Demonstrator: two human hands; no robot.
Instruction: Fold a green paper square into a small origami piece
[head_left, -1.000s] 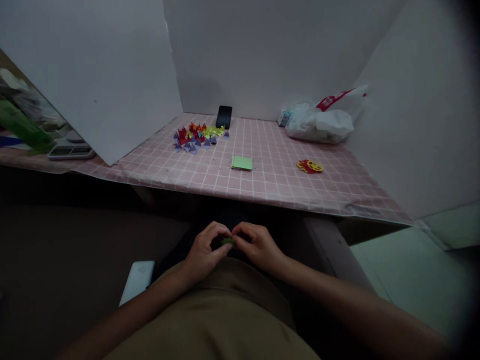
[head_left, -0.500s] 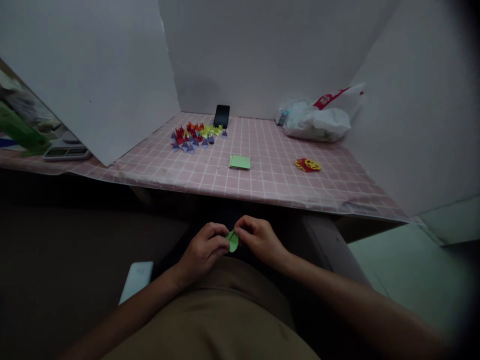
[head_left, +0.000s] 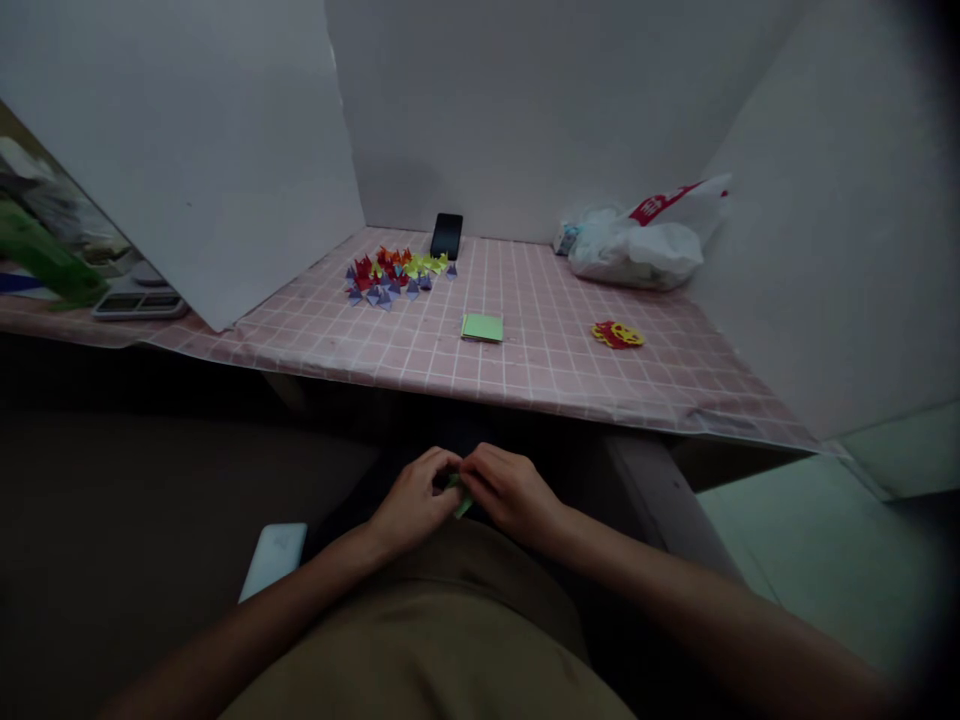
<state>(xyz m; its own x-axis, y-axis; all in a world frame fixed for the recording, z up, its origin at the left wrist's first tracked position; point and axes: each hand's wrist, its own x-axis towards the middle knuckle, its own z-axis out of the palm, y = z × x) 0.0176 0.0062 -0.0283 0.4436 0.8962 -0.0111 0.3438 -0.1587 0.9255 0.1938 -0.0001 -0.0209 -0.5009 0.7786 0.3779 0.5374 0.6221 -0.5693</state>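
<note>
Above my lap, below the table's front edge, a small piece of green paper is pinched between my two hands. My left hand is closed on its left side, thumb and fingers bent around it. My right hand grips it from the right, and its fingers cover much of the paper. Only a narrow lower part shows, so its folds are mostly hidden. On the table lies a stack of square paper with a green sheet on top. Behind it to the left sits a group of small folded paper figures in red, orange, yellow and purple.
A black phone lies at the back of the pink checked tablecloth. White plastic bag and red and yellow cut-outs are on the right. A scale stands far left. A white slab-like object rests beside my left arm.
My hands have drawn closer together. The green paper has turned and is now more covered by my fingers. The view has shifted slightly; the things on the table stay in place.
</note>
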